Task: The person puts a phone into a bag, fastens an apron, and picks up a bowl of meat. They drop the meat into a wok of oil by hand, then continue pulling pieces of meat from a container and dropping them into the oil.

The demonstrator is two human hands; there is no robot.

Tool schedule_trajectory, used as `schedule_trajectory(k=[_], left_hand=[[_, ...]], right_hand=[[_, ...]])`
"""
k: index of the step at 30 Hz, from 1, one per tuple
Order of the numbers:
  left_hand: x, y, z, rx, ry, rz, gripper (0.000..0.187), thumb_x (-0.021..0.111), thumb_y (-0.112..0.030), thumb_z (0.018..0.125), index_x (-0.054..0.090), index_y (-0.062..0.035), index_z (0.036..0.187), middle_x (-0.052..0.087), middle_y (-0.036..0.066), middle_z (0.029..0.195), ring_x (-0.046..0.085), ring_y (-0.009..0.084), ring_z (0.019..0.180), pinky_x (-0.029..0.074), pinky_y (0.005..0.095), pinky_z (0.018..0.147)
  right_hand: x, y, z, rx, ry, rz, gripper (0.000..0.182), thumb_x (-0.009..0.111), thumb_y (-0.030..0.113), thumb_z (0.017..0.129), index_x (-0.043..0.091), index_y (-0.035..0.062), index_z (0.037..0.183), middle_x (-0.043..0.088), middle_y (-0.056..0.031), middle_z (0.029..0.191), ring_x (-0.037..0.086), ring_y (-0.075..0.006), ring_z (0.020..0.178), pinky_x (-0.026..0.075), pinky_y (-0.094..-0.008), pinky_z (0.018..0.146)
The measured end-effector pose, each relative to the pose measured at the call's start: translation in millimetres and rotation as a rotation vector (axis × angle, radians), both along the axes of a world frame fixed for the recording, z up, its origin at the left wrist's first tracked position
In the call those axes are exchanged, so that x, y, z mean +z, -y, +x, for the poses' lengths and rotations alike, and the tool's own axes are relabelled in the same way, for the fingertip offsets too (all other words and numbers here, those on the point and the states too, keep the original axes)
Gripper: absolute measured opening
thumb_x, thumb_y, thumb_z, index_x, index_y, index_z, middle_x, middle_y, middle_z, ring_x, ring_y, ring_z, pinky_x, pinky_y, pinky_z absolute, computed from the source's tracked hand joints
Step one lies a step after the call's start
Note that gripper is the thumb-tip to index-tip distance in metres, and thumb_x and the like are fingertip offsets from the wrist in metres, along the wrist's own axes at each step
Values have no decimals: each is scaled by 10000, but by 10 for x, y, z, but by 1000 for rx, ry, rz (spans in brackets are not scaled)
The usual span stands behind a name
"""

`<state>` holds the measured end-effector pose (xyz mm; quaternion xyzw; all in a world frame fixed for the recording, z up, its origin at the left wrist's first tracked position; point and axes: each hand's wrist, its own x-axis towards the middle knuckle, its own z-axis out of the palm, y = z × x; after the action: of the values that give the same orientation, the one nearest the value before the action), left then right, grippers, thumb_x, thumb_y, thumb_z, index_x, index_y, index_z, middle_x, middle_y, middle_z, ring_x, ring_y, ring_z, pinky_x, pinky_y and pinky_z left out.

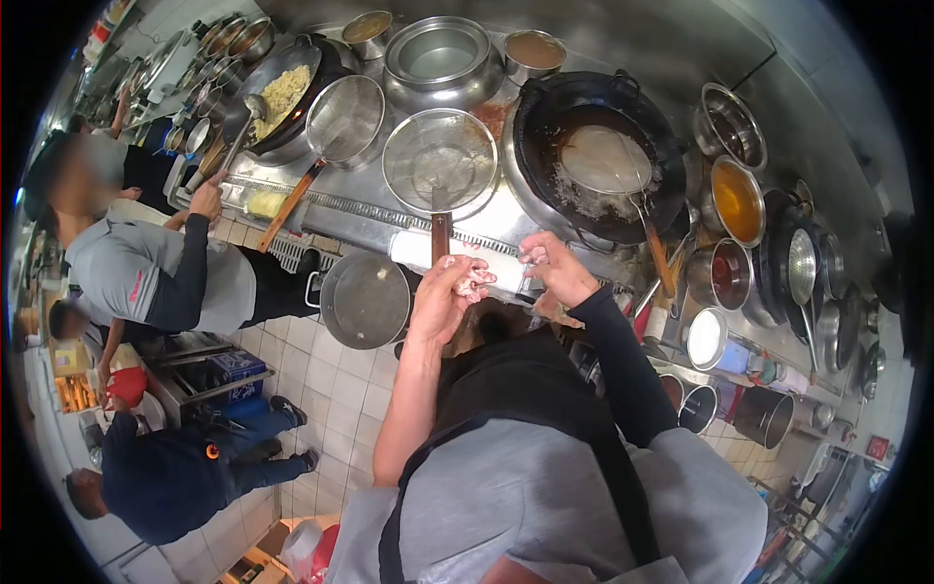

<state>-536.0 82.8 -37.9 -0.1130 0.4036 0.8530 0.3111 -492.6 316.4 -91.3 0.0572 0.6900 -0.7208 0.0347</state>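
Note:
My left hand [449, 298] is closed around a pale pink, wet lump [474, 281] that looks like raw meat coated in white. Facing it, my right hand [559, 271] is half curled with the fingers apart; whitish stuff sticks to its fingertips, and I see nothing held in it. Between and below the hands lies a white container [504, 269] at the stove's front edge. Beyond them is a dark wok [535, 122] of foaming oil. A round mesh strainer [605, 159] rests in the oil, its wooden handle leaning over the rim toward me.
Another strainer [440, 161] sits over a pot ahead. Left stands a wok of yellow food [284, 95], where a co-worker [175, 263] holds a ladle. A large metal pot [366, 300] is left of my hands. Sauce bowls [737, 200] line the right. Another person [165, 477] is lower left.

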Motion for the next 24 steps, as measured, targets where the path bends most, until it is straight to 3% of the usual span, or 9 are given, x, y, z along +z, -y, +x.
schedule_trajectory(k=[3,6,9,12,15,18,21,24], left_hand=[[-120,36,-41,-28,21,75,143,577,-98,1056,581,3,1157,681,131,1035,726,255,947,603,355,775],[-181,58,-45,-30,-13,-33,150,558,-121,1067,581,5,1147,675,124,1022,728,273,994,621,409,845],[-161,52,-27,-29,-16,-15,246,552,-173,1075,610,36,1191,700,155,1094,728,287,1042,622,392,880],[-161,58,-48,-31,35,90,299,516,-169,1090,555,42,1298,664,170,1196,698,305,1130,605,473,975],[-138,56,-64,-11,145,255,357,514,-150,1083,517,58,1373,640,195,1284,664,319,1201,576,488,1035],[-148,54,-69,-10,80,379,409,513,-149,1077,487,82,1413,614,212,1364,637,335,1253,523,483,1113],[-59,-4,-42,-13,-57,195,409,521,-92,1060,473,79,1429,611,206,1365,639,322,1253,509,472,1140],[-136,-33,-42,-29,-116,74,368,555,-33,1038,495,46,1393,624,163,1327,642,276,1241,501,479,1152]], right_hand=[[357,98,-5,41,155,-294,270,563,28,1046,536,15,1314,637,-62,1074,680,-171,1011,584,-343,877],[554,105,-35,163,240,-217,357,604,52,1037,533,5,1383,659,-93,1154,680,-172,1065,583,-355,919],[517,79,-59,195,214,-20,399,619,43,998,552,-1,1389,663,-122,1197,702,-199,1028,585,-349,914],[264,38,-29,127,172,-252,381,631,44,994,571,-33,1363,664,-134,1234,700,-213,1053,579,-379,959],[298,27,21,34,202,-661,355,604,32,1006,573,-54,1349,660,-157,1276,703,-247,1098,568,-401,988],[379,-65,6,40,259,-692,374,563,26,1025,538,-71,1386,649,-179,1310,686,-280,1173,564,-418,999],[387,-155,3,76,265,-569,391,543,57,1051,515,-67,1421,641,-189,1329,671,-294,1211,564,-413,998],[424,-217,-24,57,306,-612,392,543,74,1060,517,-59,1427,646,-182,1320,667,-288,1219,565,-412,992]])
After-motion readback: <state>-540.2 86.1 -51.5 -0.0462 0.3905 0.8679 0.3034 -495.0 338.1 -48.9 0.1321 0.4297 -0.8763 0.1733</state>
